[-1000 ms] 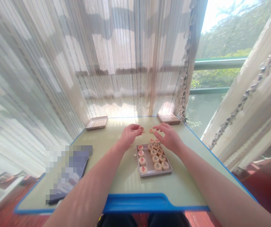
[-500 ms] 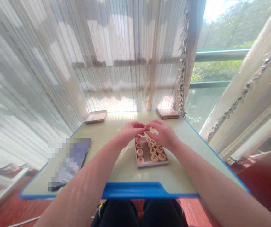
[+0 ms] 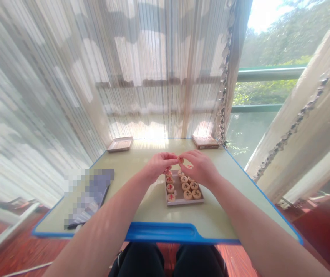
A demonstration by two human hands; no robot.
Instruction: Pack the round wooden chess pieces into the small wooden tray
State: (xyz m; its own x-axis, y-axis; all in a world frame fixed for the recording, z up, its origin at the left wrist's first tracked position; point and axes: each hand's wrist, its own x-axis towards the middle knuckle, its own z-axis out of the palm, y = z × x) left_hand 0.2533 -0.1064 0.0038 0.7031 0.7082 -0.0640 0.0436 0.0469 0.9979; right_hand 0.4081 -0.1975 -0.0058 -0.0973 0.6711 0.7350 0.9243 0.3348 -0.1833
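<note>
A round wooden Chinese chess piece [image 3: 181,160] is pinched between the fingertips of both hands, above the far edge of a shallow tray [image 3: 181,202]. My left hand [image 3: 160,165] touches it from the left, its lower fingers curled over the tray's far left corner. From the right, my right hand [image 3: 198,166] grips it with thumb and forefinger. In the tray, red-marked pieces [image 3: 169,188] line the left side. Black-marked pieces [image 3: 186,186] fill two columns on the right, partly hidden by my right hand. A red-marked piece [image 3: 190,166] shows beyond the tray.
An empty-looking box lid [image 3: 120,144] lies at the table's far left corner, a flat box [image 3: 205,141] at the far right. On the left is a dark, partly blurred-out pouch [image 3: 91,198]. The table [image 3: 219,215] has a blue rim; curtains [image 3: 153,96] hang behind.
The view has shifted slightly. The chess piece between my fingertips has been turned so that more of its face shows. The pieces in the tray look the same.
</note>
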